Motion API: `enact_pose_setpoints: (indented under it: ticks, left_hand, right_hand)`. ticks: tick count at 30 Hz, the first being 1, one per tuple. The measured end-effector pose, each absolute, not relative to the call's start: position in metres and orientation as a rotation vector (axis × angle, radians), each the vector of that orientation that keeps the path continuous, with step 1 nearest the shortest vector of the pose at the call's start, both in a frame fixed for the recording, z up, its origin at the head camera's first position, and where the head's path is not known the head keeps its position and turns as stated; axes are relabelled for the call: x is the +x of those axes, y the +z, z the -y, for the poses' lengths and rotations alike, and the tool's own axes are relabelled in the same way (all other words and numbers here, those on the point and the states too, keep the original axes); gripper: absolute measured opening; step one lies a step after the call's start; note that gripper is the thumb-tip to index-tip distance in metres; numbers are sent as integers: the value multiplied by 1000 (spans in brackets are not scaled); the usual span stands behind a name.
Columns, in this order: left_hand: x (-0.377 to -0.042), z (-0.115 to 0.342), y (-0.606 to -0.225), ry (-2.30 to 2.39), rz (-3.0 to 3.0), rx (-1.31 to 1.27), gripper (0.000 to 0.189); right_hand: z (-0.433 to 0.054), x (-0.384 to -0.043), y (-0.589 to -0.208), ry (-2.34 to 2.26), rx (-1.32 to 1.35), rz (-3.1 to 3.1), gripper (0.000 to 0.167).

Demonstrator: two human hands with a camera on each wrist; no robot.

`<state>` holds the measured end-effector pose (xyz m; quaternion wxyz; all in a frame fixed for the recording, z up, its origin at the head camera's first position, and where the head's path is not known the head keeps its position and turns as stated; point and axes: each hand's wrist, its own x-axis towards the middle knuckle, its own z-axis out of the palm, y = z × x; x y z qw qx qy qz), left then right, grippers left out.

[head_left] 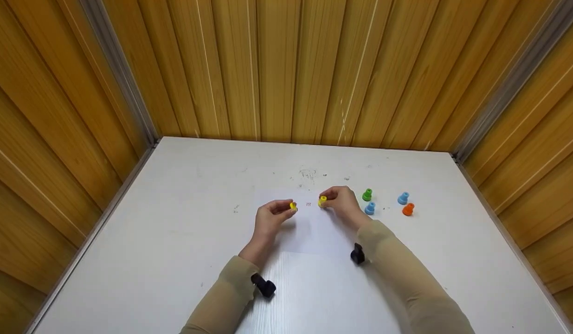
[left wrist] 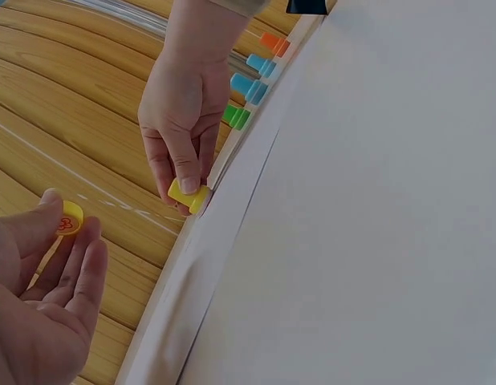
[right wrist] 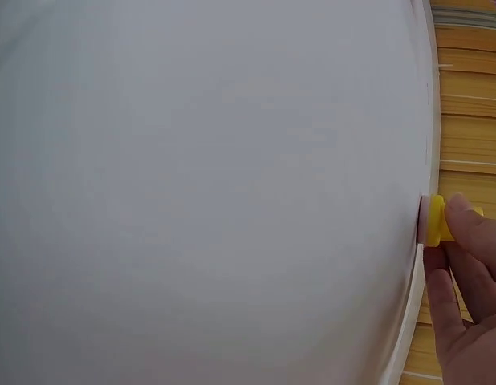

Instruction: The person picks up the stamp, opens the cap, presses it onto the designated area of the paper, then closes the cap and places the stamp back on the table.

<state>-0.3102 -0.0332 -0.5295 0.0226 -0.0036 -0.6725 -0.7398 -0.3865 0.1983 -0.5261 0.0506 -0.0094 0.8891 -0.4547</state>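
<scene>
My left hand (head_left: 270,220) pinches a small round yellow cap (left wrist: 70,218) between thumb and fingers, held up off the table. A red flower-like design shows on the cap's face. In my right hand (head_left: 343,204) is a yellow toy stamp (right wrist: 435,220), gripped by its handle with its pale face toward the paper. Whether that face touches the paper I cannot tell. The white sheet of paper (head_left: 309,236) lies beneath both hands. Between the hands, a small red printed mark (head_left: 308,204) is on the sheet.
Right of my right hand stand a green stamp (head_left: 367,195), two blue stamps (head_left: 403,198) and an orange stamp (head_left: 408,209). Dark smudges (head_left: 308,173) mark the white table (head_left: 175,195) behind the paper. Wood-patterned panels (head_left: 277,69) enclose the back and sides.
</scene>
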Motion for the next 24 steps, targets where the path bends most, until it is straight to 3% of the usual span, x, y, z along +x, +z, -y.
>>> enact_pose_setpoints:
  ticks: [24]
  left_hand:
    - [-309,36,-527,-2281,2115,-15,28]
  right_hand:
    - [-198,-385,-529,-1391,0,-2719,24]
